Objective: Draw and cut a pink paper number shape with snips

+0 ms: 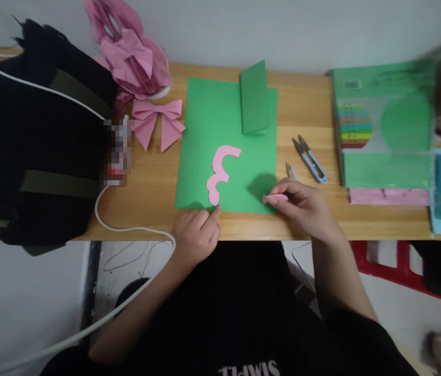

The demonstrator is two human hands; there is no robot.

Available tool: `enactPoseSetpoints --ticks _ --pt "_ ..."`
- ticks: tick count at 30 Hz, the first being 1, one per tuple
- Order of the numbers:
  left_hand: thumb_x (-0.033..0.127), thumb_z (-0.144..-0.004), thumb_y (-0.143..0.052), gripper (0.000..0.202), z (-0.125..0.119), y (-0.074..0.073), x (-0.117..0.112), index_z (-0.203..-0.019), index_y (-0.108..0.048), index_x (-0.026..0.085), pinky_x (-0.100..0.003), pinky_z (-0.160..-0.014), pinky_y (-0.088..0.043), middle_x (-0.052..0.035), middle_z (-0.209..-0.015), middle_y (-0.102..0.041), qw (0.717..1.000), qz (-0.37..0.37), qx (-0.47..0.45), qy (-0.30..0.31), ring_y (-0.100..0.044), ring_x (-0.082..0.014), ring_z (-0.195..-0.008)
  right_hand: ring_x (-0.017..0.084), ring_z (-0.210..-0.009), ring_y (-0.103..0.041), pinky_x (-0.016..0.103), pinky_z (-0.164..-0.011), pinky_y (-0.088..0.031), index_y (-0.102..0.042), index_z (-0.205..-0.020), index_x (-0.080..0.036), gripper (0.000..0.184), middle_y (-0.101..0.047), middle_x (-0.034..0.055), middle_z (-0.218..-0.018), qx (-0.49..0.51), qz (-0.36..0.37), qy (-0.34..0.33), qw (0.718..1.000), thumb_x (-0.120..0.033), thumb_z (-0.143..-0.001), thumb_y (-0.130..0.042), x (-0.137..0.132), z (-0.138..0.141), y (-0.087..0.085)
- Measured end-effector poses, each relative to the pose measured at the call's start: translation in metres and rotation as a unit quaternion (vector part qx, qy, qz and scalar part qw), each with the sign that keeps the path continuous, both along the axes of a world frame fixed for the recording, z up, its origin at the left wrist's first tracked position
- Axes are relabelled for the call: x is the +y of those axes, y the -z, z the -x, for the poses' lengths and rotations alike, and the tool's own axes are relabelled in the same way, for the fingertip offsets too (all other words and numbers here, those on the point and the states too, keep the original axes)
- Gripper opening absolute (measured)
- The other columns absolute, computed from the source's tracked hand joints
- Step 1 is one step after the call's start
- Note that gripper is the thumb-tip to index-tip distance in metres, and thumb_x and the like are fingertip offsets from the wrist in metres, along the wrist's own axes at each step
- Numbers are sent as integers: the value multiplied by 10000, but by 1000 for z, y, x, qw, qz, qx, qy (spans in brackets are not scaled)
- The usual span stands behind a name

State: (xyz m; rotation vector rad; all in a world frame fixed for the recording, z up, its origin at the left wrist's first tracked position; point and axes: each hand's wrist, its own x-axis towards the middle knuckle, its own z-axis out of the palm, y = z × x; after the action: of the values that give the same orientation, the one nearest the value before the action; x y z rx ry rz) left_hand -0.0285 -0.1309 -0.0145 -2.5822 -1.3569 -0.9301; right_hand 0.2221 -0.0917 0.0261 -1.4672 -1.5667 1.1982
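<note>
A curvy pink paper cutout (220, 177) lies on a green sheet of paper (197, 115) on the desk. Beside the cutout's lower end, my left hand (199, 235) rests at the desk's front edge, its index finger stretched out and the other fingers loosely curled; it holds nothing. My right hand (298, 206) pinches a small pink paper piece (278, 197) over the green sheet's lower right corner. That piece is seen nearly edge-on, so its full outline is hidden. A folded green card (254, 99) stands on the sheet's upper right part.
Blue-handled thread snips (310, 161) and a small pale tool (291, 171) lie right of the sheet. A green paper pack (384, 125) is farther right. A pink paper bow (158, 122), a pink folded-paper ornament (134, 52) and a black bag (40, 136) with a white cable are left.
</note>
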Motion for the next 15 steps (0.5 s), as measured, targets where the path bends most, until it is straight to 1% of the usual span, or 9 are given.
enactPoseSetpoints --ticks 1,3,5,7,9,11,13,15 --pt "42 -885 -526 261 0 0 0 -997 -754 99 -324 -562 -352 2 -581 -531 1000 -1 0 0 -479 -150 -558 146 -600 -503 303 -564 -417 -619 -742 -215 267 -565 1 -671 12 3 31 999 -451 -828 -712 0 0 0" --pt "35 -879 -524 270 0 1 0 -1002 -754 105 -320 -566 -357 1 -589 -541 1000 -1 1 2 -487 -148 -561 140 -583 -484 296 -558 -412 -599 -742 -215 263 -555 -7 -652 14 -6 72 997 -445 -840 -681 2 1 1" --pt "32 -876 -522 274 1 2 0 -1001 -754 109 -318 -565 -354 2 -590 -546 1000 -1 4 3 -487 -146 -558 146 -610 -498 300 -582 -419 -603 -753 -209 215 -571 2 -682 0 -28 83 996 -393 -844 -668 8 6 1" --pt "29 -873 -524 272 0 1 1 -991 -755 110 -316 -562 -351 2 -588 -547 1000 -1 6 3 -489 -143 -555 158 -662 -527 308 -626 -428 -625 -755 -200 141 -594 19 -728 -49 -54 59 996 -303 -837 -675 16 12 2" --pt "26 -869 -521 277 0 -1 1 -980 -758 116 -313 -558 -352 2 -586 -545 1000 -2 8 1 -498 -140 -554 163 -688 -545 312 -663 -436 -637 -723 -192 120 -602 26 -744 -122 -72 6 990 -211 -839 -664 23 19 2" --pt "26 -869 -514 287 -1 -2 1 -974 -760 132 -307 -556 -355 3 -587 -550 1000 -4 10 -1 -501 -137 -551 164 -693 -559 313 -687 -447 -659 -715 -185 114 -607 28 -758 -162 -72 -40 983 -149 -821 -681 28 24 2" --pt "25 -871 -511 288 -1 -3 2 -966 -759 136 -305 -550 -352 4 -575 -549 1000 -7 12 -3 -492 -136 -540 174 -722 -580 322 -722 -466 -700 -775 -181 68 -620 34 -800 -173 -64 -66 981 -118 -785 -724 31 26 2" --pt "25 -872 -512 281 -1 -3 2 -961 -757 133 -308 -541 -345 4 -564 -545 1000 -9 14 -4 -484 -139 -533 199 -788 -605 347 -779 -483 -731 -879 -183 151 -632 47 -864 -193 -58 -88 976 -101 -754 -755 34 25 1"
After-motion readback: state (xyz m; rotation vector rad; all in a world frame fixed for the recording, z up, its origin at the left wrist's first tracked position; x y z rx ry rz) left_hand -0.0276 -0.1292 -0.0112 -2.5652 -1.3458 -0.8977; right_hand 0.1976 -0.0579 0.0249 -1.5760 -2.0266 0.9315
